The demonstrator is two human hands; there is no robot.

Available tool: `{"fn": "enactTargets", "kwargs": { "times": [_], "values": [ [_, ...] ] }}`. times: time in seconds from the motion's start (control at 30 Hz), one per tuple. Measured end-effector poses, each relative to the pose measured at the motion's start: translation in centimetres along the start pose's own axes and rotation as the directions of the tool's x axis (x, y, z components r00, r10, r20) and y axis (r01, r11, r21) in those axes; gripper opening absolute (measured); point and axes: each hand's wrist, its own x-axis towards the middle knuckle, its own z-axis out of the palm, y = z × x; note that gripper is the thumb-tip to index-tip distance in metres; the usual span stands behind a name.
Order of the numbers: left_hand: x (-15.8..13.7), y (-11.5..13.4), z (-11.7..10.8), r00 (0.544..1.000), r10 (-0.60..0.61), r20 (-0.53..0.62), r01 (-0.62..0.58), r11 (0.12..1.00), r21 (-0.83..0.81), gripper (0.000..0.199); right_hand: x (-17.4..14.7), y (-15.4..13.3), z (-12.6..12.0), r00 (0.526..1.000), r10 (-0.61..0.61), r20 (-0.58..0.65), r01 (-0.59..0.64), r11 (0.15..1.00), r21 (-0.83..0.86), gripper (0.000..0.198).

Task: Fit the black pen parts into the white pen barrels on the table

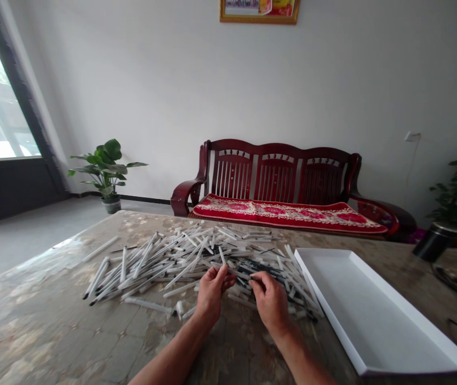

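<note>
My left hand (211, 291) is closed, thumb and fingers pinched on a slim whitish pen (240, 274) that spans the gap to the other hand. At the pen's far end, the fingertips of my right hand (271, 300) are pinched together by its dark tip. Another white pen barrel (222, 255) sticks up just past my left thumb; whether that hand also grips it I cannot tell. Both hands are over the near side of a loose pile of white pen barrels (148, 262), several with black ends. Darker slim pieces (264, 269) lie in the pile beyond my right hand.
A shallow white box lid or tray (397, 315) lies right of the pile on the patterned tabletop (71, 342). Farther right stand a black canister (435, 243) and some dark cable (453, 283). Behind the table is a red wooden bench (276, 171); a potted plant (110, 168) stands left.
</note>
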Motion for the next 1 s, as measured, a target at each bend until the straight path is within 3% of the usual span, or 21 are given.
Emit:
{"fn": "enactTargets", "kwargs": {
  "times": [0.3, 0.47, 0.67, 0.83, 1.0],
  "values": [
    [-0.06, -0.3, -0.12, 0.999, -0.033, 0.007, 0.033, 0.999, -0.004, 0.045, -0.02, 0.02, -0.22, 0.994, 0.061, 0.09, -0.056, 0.997, -0.054, 0.04],
    [0.08, -0.43, -0.18, 0.999, -0.044, 0.002, 0.044, 0.998, -0.033, 0.044, 0.09, 0.19, -0.17, 1.0, -0.014, 0.001, 0.014, 1.0, 0.022, 0.025],
    [0.0, -0.38, -0.23, 0.999, -0.036, 0.005, 0.036, 0.999, -0.025, 0.044, 0.03, 0.22, -0.3, 0.99, 0.12, 0.077, -0.116, 0.992, -0.052, 0.04],
    [0.06, -0.56, -0.29, 0.999, -0.035, 0.0, 0.035, 0.999, -0.04, 0.046, 0.17, 0.35, -0.2, 0.999, 0.043, 0.008, -0.043, 0.999, 0.019, 0.023],
    [0.02, -0.48, -0.23, 0.999, -0.037, 0.003, 0.038, 0.999, -0.039, 0.047, 0.23, 0.1, -0.33, 0.99, 0.121, 0.069, -0.122, 0.992, 0.007, 0.034]
  ]
}}
